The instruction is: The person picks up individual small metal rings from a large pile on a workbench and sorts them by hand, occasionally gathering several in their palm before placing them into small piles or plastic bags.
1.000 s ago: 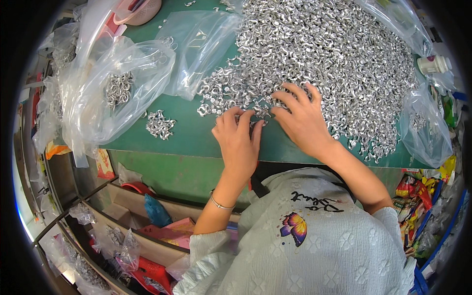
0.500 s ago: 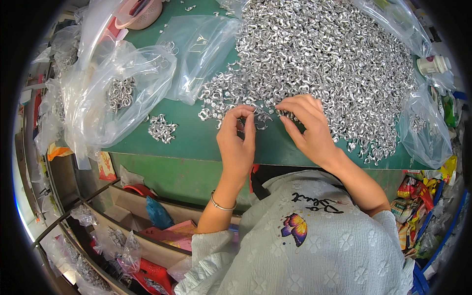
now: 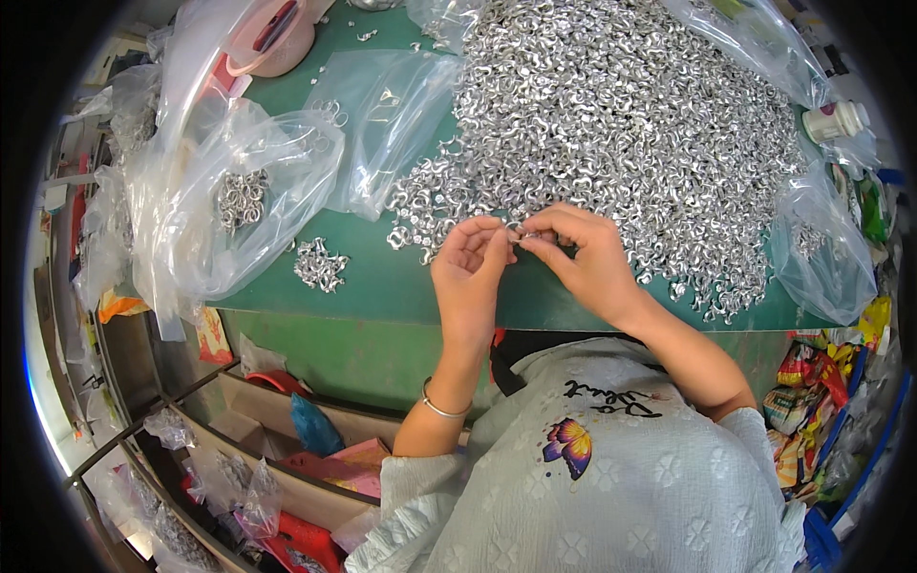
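My left hand (image 3: 470, 270) and my right hand (image 3: 585, 260) meet at the near edge of a big heap of small curved silver metal pieces (image 3: 611, 124). Both are closed, thumb and finger pinched together. Between the fingertips is a small silver metal piece (image 3: 514, 234), mostly covered, and both hands appear to grip it. Just beyond my left hand spreads a looser patch of the same pieces (image 3: 430, 196). Farther left, a little separate pile of silver pieces (image 3: 320, 265) lies on the green tabletop (image 3: 382, 286).
Left on the table is a clear plastic bag (image 3: 287, 181) with metal rings (image 3: 242, 199) in it. A flat clear bag (image 3: 387, 124) lies beside it. A pink basket (image 3: 287, 48) stands far left, a white bottle (image 3: 834, 122) far right. Below the table is a compartmented drawer (image 3: 258, 420).
My hands have come together from apart, the right moving left toward the left hand. Their fingertips now meet on a small silver piece. The view has shifted slightly.
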Available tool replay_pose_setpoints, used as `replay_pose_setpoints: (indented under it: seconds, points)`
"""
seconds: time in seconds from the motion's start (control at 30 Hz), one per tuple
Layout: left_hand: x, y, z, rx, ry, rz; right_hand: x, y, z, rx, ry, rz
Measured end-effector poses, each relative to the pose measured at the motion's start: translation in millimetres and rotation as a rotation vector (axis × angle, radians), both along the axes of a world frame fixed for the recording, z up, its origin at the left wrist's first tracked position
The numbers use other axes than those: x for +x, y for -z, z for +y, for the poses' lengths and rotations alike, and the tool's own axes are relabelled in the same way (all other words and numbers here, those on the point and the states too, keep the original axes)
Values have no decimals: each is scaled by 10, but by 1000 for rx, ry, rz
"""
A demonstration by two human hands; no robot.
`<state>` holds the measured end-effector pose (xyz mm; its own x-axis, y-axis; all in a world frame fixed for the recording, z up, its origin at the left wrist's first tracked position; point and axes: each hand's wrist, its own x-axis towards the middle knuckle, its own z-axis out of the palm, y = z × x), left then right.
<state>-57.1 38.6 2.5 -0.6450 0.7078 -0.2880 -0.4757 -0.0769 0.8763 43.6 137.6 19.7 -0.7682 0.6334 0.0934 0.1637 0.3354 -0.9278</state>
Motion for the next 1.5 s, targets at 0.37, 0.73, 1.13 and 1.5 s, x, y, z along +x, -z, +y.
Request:
replay_pose_setpoints:
  seconds: [0.37,0.73,1.13,1.5]
  points:
    - [84,-126,92,-59,76,165,91,-109,-7,166,156,221]
    - [103,-145,146,4,55,57,172,-139,50,216,130,139]
    - [124,-158,143,-5,-9,203,136,-93,-2,-17,108,96]
    - [205,-128,170,-82,94,514,304,-198,211,-73,11,-9]
